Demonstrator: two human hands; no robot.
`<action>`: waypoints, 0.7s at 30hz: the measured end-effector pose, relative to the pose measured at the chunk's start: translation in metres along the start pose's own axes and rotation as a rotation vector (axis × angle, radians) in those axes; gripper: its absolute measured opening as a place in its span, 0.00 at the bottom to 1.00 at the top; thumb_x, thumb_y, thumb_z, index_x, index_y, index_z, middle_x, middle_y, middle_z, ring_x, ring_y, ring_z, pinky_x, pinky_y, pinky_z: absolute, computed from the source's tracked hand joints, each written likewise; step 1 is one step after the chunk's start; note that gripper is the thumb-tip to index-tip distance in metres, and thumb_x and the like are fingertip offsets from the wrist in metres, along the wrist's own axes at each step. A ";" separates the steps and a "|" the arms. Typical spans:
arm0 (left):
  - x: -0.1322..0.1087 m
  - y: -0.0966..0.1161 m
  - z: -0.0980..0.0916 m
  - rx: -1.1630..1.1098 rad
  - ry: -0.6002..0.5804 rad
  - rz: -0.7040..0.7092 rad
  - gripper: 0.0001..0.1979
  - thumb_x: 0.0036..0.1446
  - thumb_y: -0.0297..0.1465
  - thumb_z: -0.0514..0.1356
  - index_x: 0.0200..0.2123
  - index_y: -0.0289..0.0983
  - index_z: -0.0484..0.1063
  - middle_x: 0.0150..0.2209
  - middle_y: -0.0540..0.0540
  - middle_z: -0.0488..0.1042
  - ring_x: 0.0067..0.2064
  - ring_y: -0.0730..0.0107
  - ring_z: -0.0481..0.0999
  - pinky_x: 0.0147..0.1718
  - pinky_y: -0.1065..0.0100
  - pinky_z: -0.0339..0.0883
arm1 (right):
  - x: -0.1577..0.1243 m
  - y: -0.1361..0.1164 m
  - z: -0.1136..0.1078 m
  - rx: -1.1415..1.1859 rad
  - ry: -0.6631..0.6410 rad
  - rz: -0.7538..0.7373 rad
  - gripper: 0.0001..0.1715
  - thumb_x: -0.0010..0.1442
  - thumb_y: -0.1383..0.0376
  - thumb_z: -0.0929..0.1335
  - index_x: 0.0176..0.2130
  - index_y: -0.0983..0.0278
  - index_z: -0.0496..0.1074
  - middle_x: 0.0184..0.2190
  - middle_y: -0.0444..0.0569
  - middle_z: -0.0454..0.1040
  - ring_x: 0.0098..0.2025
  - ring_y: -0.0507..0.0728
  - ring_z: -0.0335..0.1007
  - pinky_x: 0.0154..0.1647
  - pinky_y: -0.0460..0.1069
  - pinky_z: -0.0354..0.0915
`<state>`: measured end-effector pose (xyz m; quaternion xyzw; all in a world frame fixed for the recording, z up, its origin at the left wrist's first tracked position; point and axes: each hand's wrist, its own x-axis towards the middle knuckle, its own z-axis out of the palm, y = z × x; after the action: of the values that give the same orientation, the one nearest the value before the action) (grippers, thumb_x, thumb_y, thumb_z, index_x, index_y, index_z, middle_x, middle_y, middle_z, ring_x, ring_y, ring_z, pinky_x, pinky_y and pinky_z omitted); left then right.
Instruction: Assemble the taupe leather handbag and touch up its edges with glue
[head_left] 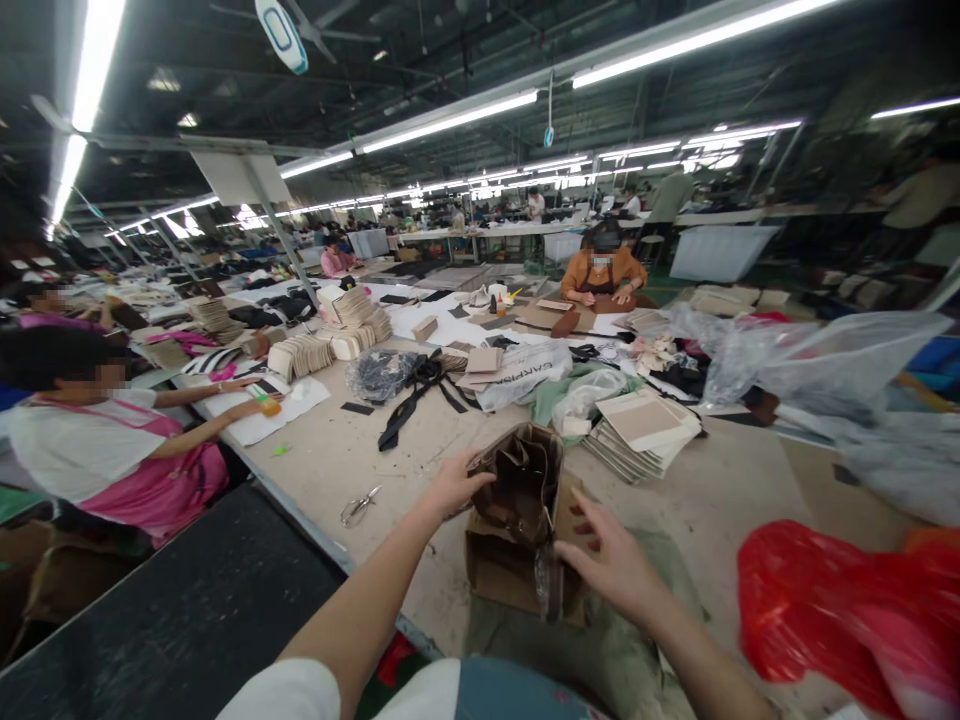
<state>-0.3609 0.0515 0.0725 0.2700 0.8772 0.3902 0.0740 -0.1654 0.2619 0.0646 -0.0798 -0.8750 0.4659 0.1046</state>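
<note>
A dark brown bag (517,490) stands with its mouth up on the table in front of me, its folded lining showing. My left hand (459,482) grips its left wall, the thumb over the rim and the other fingers mostly hidden outside. On the other side, my right hand (611,555) has its fingers apart, close to the bag's right edge and a tan cardboard piece (570,500). A strap wrapped in clear plastic (550,585) hangs down the front, near my right fingertips; whether they touch it I cannot tell. Below the bag is a brown cardboard box (495,570).
Scissors (360,506) lie left of the bag. Beyond it are stacked beige panels (645,430), black straps (412,400) and a white printed bag (525,375). A red plastic bag (817,600) sits at right. Co-workers sit at left (112,430) and across the table (604,275).
</note>
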 end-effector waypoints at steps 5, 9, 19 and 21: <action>-0.001 0.001 0.006 -0.029 0.056 0.065 0.18 0.51 0.33 0.63 0.47 0.40 0.73 0.43 0.47 0.78 0.46 0.61 0.75 0.49 0.60 0.67 | 0.036 -0.037 -0.016 -0.166 0.092 -0.299 0.26 0.60 0.60 0.65 0.57 0.61 0.64 0.51 0.55 0.69 0.36 0.55 0.71 0.41 0.53 0.71; -0.001 -0.001 0.005 -0.061 0.025 0.130 0.16 0.52 0.31 0.62 0.46 0.38 0.73 0.42 0.47 0.78 0.45 0.62 0.75 0.48 0.61 0.67 | 0.071 -0.062 0.005 -0.303 0.066 -0.385 0.24 0.58 0.67 0.66 0.55 0.60 0.67 0.53 0.53 0.68 0.39 0.56 0.72 0.44 0.53 0.70; 0.000 -0.018 0.001 -0.108 0.016 0.137 0.26 0.47 0.26 0.65 0.51 0.37 0.66 0.46 0.43 0.74 0.48 0.59 0.74 0.50 0.56 0.67 | 0.110 -0.065 0.041 -0.366 -0.085 -0.470 0.17 0.55 0.75 0.65 0.44 0.62 0.68 0.45 0.49 0.72 0.46 0.56 0.69 0.48 0.51 0.66; -0.002 -0.022 0.000 -0.133 0.071 0.241 0.28 0.49 0.27 0.65 0.53 0.37 0.63 0.51 0.41 0.71 0.53 0.58 0.70 0.54 0.53 0.64 | 0.116 -0.066 0.042 -0.385 -0.112 -0.456 0.17 0.55 0.75 0.66 0.44 0.63 0.68 0.43 0.49 0.72 0.46 0.56 0.69 0.47 0.50 0.65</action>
<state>-0.3683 0.0379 0.0564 0.3539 0.8125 0.4630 0.0132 -0.2910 0.2198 0.1094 0.1264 -0.9470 0.2596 0.1410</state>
